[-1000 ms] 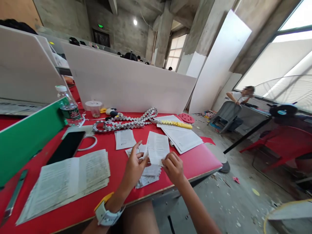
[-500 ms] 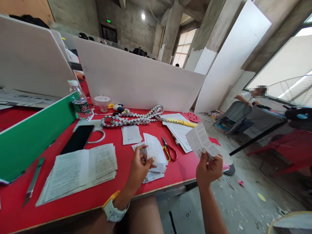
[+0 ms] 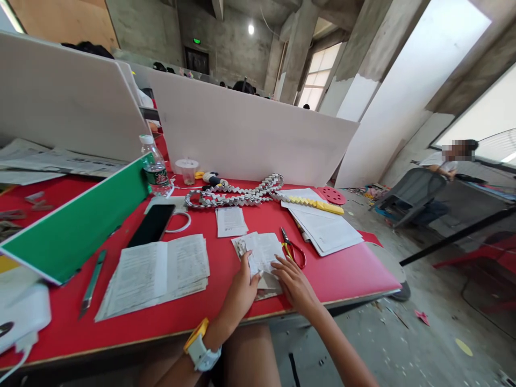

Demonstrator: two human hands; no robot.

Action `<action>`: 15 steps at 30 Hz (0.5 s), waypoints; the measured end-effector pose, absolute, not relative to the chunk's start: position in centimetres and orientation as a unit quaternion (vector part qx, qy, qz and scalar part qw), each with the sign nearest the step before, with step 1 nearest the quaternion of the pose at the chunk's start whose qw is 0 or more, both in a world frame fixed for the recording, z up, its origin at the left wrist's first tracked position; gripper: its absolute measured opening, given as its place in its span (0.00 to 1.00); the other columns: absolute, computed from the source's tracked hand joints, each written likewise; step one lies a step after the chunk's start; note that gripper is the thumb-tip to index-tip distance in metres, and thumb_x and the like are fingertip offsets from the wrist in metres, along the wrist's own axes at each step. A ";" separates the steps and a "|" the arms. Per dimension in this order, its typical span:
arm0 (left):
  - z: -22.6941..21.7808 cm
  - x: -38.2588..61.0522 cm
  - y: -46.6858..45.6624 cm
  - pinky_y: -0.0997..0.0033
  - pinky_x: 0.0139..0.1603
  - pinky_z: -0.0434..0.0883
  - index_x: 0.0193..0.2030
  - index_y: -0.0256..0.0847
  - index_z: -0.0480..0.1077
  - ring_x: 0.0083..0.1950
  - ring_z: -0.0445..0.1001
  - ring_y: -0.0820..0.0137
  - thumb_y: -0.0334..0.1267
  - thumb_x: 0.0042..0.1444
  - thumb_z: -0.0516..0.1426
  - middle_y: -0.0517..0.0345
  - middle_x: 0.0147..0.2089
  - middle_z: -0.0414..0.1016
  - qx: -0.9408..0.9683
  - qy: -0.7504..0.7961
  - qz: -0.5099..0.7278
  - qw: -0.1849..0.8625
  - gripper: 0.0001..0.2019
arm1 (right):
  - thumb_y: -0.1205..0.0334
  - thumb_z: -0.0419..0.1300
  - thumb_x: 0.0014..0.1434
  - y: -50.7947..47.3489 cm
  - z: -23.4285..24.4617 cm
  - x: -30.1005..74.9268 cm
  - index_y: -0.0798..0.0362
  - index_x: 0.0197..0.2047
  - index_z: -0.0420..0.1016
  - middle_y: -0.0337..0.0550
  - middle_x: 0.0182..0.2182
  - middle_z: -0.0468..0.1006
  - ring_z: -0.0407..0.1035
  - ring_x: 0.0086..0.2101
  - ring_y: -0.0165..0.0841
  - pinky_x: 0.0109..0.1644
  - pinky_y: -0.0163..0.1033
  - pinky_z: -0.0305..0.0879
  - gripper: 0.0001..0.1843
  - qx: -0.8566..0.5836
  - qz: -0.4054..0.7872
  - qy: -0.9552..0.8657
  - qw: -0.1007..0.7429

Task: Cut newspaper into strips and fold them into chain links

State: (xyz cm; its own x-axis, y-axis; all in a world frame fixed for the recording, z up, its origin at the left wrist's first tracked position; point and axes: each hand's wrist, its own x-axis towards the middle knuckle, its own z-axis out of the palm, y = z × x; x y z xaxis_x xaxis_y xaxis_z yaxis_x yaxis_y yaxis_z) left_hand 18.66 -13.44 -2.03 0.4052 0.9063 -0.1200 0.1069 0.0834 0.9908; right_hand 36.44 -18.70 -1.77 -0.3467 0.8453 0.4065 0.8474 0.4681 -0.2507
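Note:
A small stack of printed paper pieces (image 3: pixel 264 247) lies near the table's front edge, with a creased sheet uppermost. My left hand (image 3: pixel 242 285) pinches the left edge of this paper between thumb and fingers. From the other side, my right hand (image 3: pixel 297 285) lies with its fingers stretched flat over the paper's right part, holding nothing. Just beyond my right fingers are scissors (image 3: pixel 293 251) with red and yellow handles. A larger pile of printed sheets (image 3: pixel 183 269) rests left of my hands, and a small printed slip (image 3: pixel 231 222) lies behind the stack.
A folded-paper zigzag chain (image 3: pixel 242 194) stretches across the back, its yellow end over white papers (image 3: pixel 328 231). At left are a phone (image 3: pixel 152 224), tape roll (image 3: pixel 178 222), utility knife (image 3: pixel 92 284), green board (image 3: pixel 88 226) and water bottle (image 3: pixel 156 169). A person sits far right.
My right hand has come down and left, bringing the raised paper piece onto the small stack; its fingers have spread flat. My left hand now grips the paper's edge. The view has turned slightly left.

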 end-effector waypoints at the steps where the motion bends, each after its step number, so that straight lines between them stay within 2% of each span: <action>1: -2.0 18.3 -13.4 0.76 0.19 0.67 0.63 0.41 0.50 0.21 0.73 0.70 0.35 0.57 0.51 0.50 0.37 0.76 0.623 0.437 0.330 0.558 0.27 | 0.74 0.47 0.60 -18.7 -1.9 36.7 0.52 0.51 0.68 0.52 0.49 0.75 0.60 0.59 0.39 0.60 0.56 0.59 0.19 -0.524 0.012 -0.818 0.237; 4: -0.8 16.4 -13.3 0.75 0.22 0.65 0.60 0.41 0.59 0.24 0.74 0.68 0.35 0.57 0.51 0.53 0.31 0.75 0.718 0.471 0.312 0.406 0.22 | 0.71 0.50 0.59 -18.8 -2.1 37.2 0.53 0.56 0.65 0.53 0.52 0.73 0.63 0.57 0.39 0.60 0.54 0.59 0.21 -0.543 0.039 -0.810 0.219; 7: 1.5 13.9 -13.5 0.72 0.25 0.67 0.55 0.43 0.65 0.29 0.76 0.64 0.38 0.57 0.52 0.51 0.35 0.77 0.738 0.519 0.326 0.283 0.18 | 0.69 0.52 0.60 -19.1 -2.2 37.2 0.52 0.57 0.65 0.52 0.53 0.72 0.62 0.58 0.39 0.61 0.53 0.57 0.22 -0.548 0.048 -0.807 0.216; 9: 2.8 12.4 -13.5 0.71 0.30 0.70 0.55 0.42 0.65 0.34 0.77 0.64 0.40 0.58 0.52 0.49 0.40 0.77 0.705 0.523 0.411 0.247 0.18 | 0.69 0.51 0.60 -19.1 -2.3 37.1 0.52 0.57 0.65 0.51 0.53 0.72 0.61 0.58 0.39 0.62 0.53 0.57 0.22 -0.551 0.052 -0.804 0.217; 12: 3.4 11.9 -13.3 0.71 0.34 0.73 0.55 0.41 0.63 0.36 0.77 0.67 0.44 0.58 0.53 0.47 0.48 0.73 0.595 0.482 0.580 0.279 0.19 | 0.68 0.51 0.61 -19.1 -2.2 37.0 0.51 0.59 0.64 0.52 0.57 0.68 0.58 0.60 0.39 0.63 0.53 0.55 0.23 -0.556 0.048 -0.803 0.210; 14: 2.5 12.8 -12.8 0.71 0.32 0.74 0.54 0.41 0.62 0.33 0.76 0.70 0.45 0.59 0.51 0.47 0.49 0.72 0.545 0.451 0.601 0.372 0.18 | 0.64 0.53 0.61 -19.1 -2.0 36.8 0.50 0.62 0.61 0.53 0.60 0.63 0.55 0.61 0.42 0.63 0.55 0.53 0.25 -0.554 0.048 -0.808 0.196; 15: 1.8 13.5 -12.6 0.71 0.31 0.74 0.54 0.41 0.62 0.32 0.76 0.70 0.46 0.60 0.50 0.47 0.49 0.72 0.544 0.438 0.574 0.428 0.18 | 0.61 0.55 0.60 -19.2 -1.8 36.7 0.50 0.63 0.59 0.54 0.61 0.61 0.53 0.62 0.43 0.63 0.56 0.53 0.27 -0.549 0.053 -0.812 0.190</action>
State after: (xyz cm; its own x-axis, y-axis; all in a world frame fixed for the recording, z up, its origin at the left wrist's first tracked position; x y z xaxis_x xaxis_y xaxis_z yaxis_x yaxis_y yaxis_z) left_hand 13.48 -12.55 1.76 -0.0428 0.9675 0.2492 -0.0146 -0.2500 0.9681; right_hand 36.72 -19.17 -1.84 -0.3254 0.9118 0.2505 0.8717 0.3919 -0.2943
